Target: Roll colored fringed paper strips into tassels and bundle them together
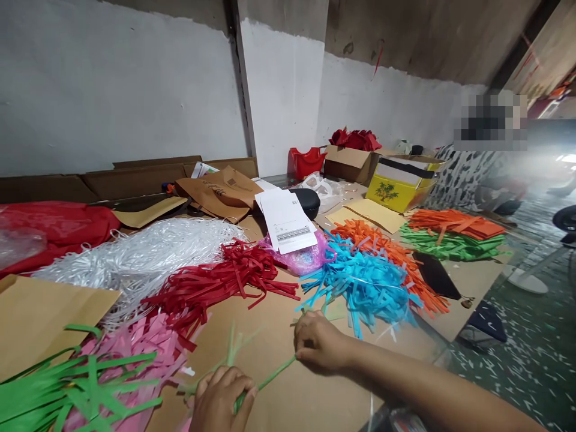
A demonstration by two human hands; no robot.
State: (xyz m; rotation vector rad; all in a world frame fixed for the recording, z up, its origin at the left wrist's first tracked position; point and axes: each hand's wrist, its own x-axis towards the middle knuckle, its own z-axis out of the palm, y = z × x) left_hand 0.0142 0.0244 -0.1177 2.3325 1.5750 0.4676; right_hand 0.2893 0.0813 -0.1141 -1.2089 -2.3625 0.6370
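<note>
Between my two hands runs a thin green strip (278,373), drawn out nearly straight and looking twisted or bunched. My left hand (221,401), low in the view, is closed around one end of it. Further up and to the right, my right hand (315,341) pinches the other end, its fingers curled in. Loose green ends blur out beyond both hands. Under them is brown cardboard (270,300). A bundle of blue strips (364,279) lies just beyond my right hand. To the left of my left hand are pink strips (135,354) and green strips (49,390).
Red strips (225,270) and a heap of white cords (148,255) spread across the left. White papers (285,219) rest on a pink plastic bag (310,258). Orange strips (454,222) lie at the right, near a yellow box (396,183). Behind it is a person (468,174).
</note>
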